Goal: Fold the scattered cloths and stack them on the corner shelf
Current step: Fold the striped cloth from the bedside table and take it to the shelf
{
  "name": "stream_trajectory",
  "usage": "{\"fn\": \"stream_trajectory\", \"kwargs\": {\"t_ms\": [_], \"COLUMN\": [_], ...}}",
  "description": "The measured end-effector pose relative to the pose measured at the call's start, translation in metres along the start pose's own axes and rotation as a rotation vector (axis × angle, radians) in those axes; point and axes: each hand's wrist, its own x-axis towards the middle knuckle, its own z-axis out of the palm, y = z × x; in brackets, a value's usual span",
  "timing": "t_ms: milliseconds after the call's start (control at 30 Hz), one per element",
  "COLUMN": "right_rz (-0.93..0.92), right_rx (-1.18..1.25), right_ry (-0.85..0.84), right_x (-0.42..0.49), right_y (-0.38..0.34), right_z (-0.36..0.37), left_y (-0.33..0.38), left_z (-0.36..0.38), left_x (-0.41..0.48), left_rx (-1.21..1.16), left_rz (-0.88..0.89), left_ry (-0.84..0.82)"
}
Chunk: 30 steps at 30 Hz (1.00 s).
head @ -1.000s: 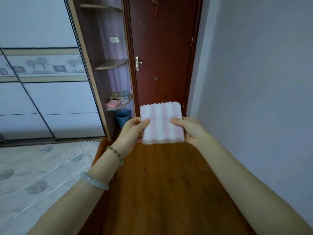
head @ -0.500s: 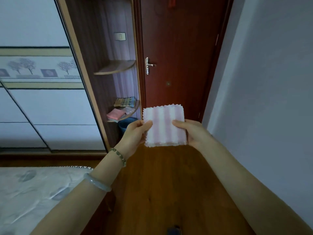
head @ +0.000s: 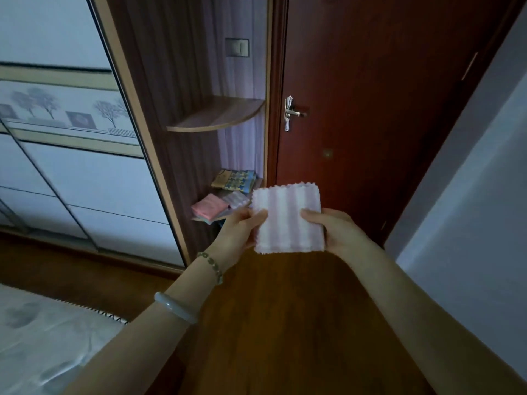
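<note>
Where cloth (head: 288,220) hangs, both hands (head: 239,235) (head: 339,235) pinch.

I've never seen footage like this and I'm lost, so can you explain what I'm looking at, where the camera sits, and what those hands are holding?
There is no machine here: a person wears one wide-angle camera on the head, looking forward and down, so every picture shows their own arms. The left hand and right hand each pinch a side of a folded pink-and-white striped cloth, held up in the air. Ahead on the left, a corner shelf holds folded cloths, a pink cloth among them, beside a dark red door.
</note>
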Motion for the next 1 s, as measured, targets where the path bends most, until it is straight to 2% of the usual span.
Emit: {"fn": "stream_trajectory", "kwargs": {"t_ms": [300, 533, 733, 1000], "right_rz": [0.074, 0.205, 0.312, 0.450], "right_rx": [-0.031, -0.068, -0.123, -0.206], "right_ry": [-0.043, -0.047, -0.067, -0.239], "right_x": [0.205, 0.369, 0.480, 0.611], "right_y": [-0.015, -0.033, -0.032, -0.008], "right_z": [0.003, 0.018, 0.028, 0.054], "left_y": [-0.019, -0.025, -0.032, -0.065], "left_z": [-0.033, -0.071, -0.097, -0.133], "left_x": [0.183, 0.335, 0.409, 0.489], "left_rx": [-0.050, -0.115, -0.122, -0.222], "left_rz": [-0.033, -0.100, -0.192, -0.294], "left_ry": [0.094, 0.172, 0.285, 0.517]}}
